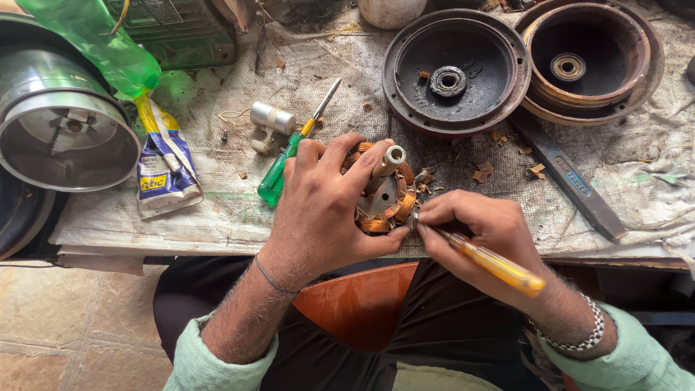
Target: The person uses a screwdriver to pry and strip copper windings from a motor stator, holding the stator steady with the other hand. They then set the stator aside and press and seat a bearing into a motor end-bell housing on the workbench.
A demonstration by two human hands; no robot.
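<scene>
Copper-wound motor stator (380, 197) sits on the cloth-covered bench (217, 210), clamped under the left hand (318, 210): fingers draped over the top, thumb pressed on the near side, a pale shaft stub poking up between the fingertips. Right hand (481, 228) is closed around a yellow-handled screwdriver (492, 262), pencil-style, with the metal tip set against the windings just beside the left thumb. Beyond the left hand's fingers lie a green-handled screwdriver (279, 170) and a small silver capacitor (271, 119); further to its outer side, a crumpled blue-and-yellow pouch (165, 174) and a shiny steel drum (61, 127). Beyond the right hand: a dark round end cover (456, 69) with centre bearing, a rusty cover (590, 58) past it, a flat metal file (572, 181) and scattered insulation scraps. Risk, as judged: the tip sits very close to the thumb, so a slip under prying force could jab it; too much leverage could also nick the wire enamel or snap strands; the stator may roll if the holding hand relaxes.
</scene>
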